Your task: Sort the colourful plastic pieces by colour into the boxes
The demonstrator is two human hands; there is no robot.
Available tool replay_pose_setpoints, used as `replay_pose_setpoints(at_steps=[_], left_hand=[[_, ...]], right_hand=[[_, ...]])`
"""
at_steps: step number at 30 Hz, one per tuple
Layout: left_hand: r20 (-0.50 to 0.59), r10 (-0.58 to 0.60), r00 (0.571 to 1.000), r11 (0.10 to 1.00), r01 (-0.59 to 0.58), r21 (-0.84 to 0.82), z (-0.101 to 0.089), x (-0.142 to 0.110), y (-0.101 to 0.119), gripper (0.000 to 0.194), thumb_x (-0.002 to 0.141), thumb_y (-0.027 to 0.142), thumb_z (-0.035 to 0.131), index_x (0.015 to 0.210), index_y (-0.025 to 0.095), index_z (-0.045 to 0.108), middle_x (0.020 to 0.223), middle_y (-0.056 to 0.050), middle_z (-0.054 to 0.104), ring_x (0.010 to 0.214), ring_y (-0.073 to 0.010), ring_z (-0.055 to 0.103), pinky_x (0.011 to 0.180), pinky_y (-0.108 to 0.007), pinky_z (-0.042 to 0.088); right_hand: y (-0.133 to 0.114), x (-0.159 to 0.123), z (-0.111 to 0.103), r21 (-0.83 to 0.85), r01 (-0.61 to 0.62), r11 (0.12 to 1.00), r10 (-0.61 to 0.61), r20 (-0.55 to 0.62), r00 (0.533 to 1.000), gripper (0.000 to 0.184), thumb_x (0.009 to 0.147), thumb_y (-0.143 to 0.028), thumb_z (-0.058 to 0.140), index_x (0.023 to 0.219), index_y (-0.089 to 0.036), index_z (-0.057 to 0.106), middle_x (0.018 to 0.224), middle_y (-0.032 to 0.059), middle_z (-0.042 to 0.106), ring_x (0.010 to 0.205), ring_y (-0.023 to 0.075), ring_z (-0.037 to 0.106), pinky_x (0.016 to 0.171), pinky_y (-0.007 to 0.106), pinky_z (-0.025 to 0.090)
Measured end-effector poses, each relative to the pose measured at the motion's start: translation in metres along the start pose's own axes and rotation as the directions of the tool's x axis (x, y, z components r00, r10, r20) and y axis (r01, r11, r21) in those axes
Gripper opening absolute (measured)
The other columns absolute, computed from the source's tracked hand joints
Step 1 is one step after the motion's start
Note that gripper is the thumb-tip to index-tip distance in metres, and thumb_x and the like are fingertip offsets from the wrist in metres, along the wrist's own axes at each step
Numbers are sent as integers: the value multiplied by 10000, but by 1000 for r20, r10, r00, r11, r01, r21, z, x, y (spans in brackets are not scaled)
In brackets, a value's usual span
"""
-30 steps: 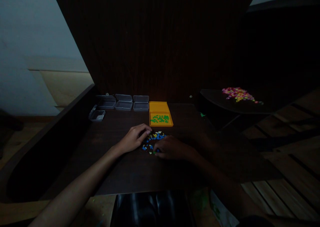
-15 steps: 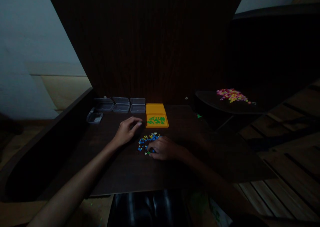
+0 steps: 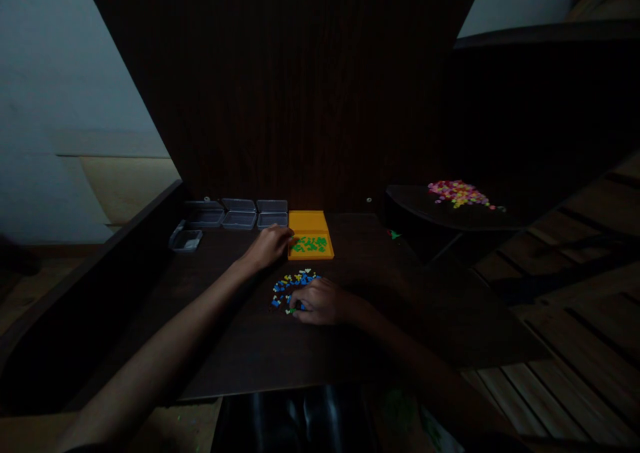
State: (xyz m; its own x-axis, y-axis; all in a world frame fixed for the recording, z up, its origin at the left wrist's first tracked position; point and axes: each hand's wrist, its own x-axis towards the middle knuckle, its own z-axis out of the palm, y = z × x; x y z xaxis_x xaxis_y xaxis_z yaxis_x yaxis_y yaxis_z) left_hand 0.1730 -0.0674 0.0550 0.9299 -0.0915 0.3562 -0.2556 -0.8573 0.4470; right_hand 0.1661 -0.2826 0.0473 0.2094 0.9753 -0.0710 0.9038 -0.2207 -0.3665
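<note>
Pieces (image 3: 299, 279) in blue, yellow and off-white are lying in a loose scatter on the dark table (image 3: 235, 356), just in front of the yellow box (image 3: 311, 256). The right hand (image 3: 317, 301) is covering the right side of the scatter, its fingers curling down among the pieces. One green piece (image 3: 293, 311) is showing right at those fingertips; whether they are pinching it or only touching it, I cannot tell.

The left hand (image 3: 274, 242) is standing at the left edge of the box, its fingertips bending over that edge. Its grip is too dark to read, so I cannot tell if it is grasping anything. Inside the box, green bits (image 3: 311, 244) are spreading over the floor, and the lid (image 3: 307, 220) is leaning open at the back.

Left of the box, three clear boxes (image 3: 240, 218) are standing in a row, and a smaller tub (image 3: 186, 240) is sitting in front of the leftmost, with something pale lying in it. Over to the right, pink, red and yellow beads (image 3: 457, 193) are heaping up on a corner shelf (image 3: 420, 206). Below that shelf, a green scrap (image 3: 394, 234) is lying near its left side.
</note>
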Motion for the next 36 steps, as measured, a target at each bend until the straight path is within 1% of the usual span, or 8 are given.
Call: replay_pose_setpoints(at_steps=[6, 10, 15, 18, 21, 25, 29, 36], left_hand=[[-29, -70, 997, 996, 71, 50, 23, 21, -14, 154, 799, 180, 562, 867, 153, 697, 914, -95, 625, 946, -236, 561, 910, -381, 467], [-28, -139, 990, 988, 141, 61, 32, 31, -19, 141, 744, 147, 591, 808, 131, 715, 815, -91, 618, 911, -238, 569, 907, -381, 475], [-8, -183, 983, 982, 183, 57, 32, 36, -15, 124, 720, 145, 617, 761, 153, 734, 746, -86, 657, 885, -251, 593, 897, -382, 487], [-27, -198, 980, 979, 199, 45, 24, 34, -11, 181, 756, 168, 591, 842, 161, 750, 802, -88, 675, 881, -252, 606, 896, -396, 491], [-63, -205, 977, 978, 207, 33, 10, 26, -7, 273, 795, 143, 507, 921, 167, 748, 848, -84, 664, 903, -244, 609, 904, -396, 487], [-92, -198, 976, 980, 200, 13, -4, 4, -4, 253, 810, 192, 513, 925, 178, 737, 864, -62, 635, 855, -213, 605, 863, -359, 501], [-42, -134, 990, 989, 131, -63, -9, -24, 0, 232, 820, 232, 513, 898, 178, 725, 849, -49, 636, 798, -184, 601, 787, -323, 501], [-21, -163, 986, 972, 157, -174, -13, -56, 4, 253, 846, 290, 514, 964, 168, 702, 900, -56, 652, 806, -179, 618, 739, -301, 487]], right_hand=[[0, 2, 2, -9, 16, 1000, -16, 13, 1000, 238, 858, -325, 604, 1049, -201, 673, 792, 2, 680, 747, 148, 583, 676, 250, 375], [-1, 2, 2, -17, 13, 1000, -13, 12, 1000, 239, 843, -311, 620, 1049, -200, 670, 780, -2, 675, 739, 143, 578, 665, 243, 369], [-1, 1, 4, -18, 11, 1000, -11, -2, 1000, 247, 845, -314, 621, 1060, -200, 662, 772, -3, 659, 739, 144, 566, 661, 240, 364], [-1, 1, 3, -16, 0, 1000, 1, 14, 1000, 244, 856, -328, 607, 1061, -205, 658, 770, -5, 656, 731, 146, 561, 665, 245, 364], [-1, 0, 2, -18, -4, 1000, 4, 9, 1000, 242, 862, -331, 598, 1065, -211, 651, 788, -4, 662, 760, 156, 569, 688, 257, 366], [-1, -1, 1, -9, -3, 1000, 3, 23, 1000, 237, 867, -326, 595, 1069, -216, 651, 811, 4, 672, 792, 167, 577, 707, 266, 368], [2, -1, 5, -9, 3, 1000, -3, -6, 1000, 226, 869, -329, 600, 1053, -206, 647, 789, 3, 661, 786, 159, 571, 725, 263, 367], [-2, -4, 0, -10, -21, 1000, 21, 7, 1000, 216, 862, -324, 607, 1034, -197, 638, 814, 14, 662, 792, 164, 570, 716, 264, 353]])
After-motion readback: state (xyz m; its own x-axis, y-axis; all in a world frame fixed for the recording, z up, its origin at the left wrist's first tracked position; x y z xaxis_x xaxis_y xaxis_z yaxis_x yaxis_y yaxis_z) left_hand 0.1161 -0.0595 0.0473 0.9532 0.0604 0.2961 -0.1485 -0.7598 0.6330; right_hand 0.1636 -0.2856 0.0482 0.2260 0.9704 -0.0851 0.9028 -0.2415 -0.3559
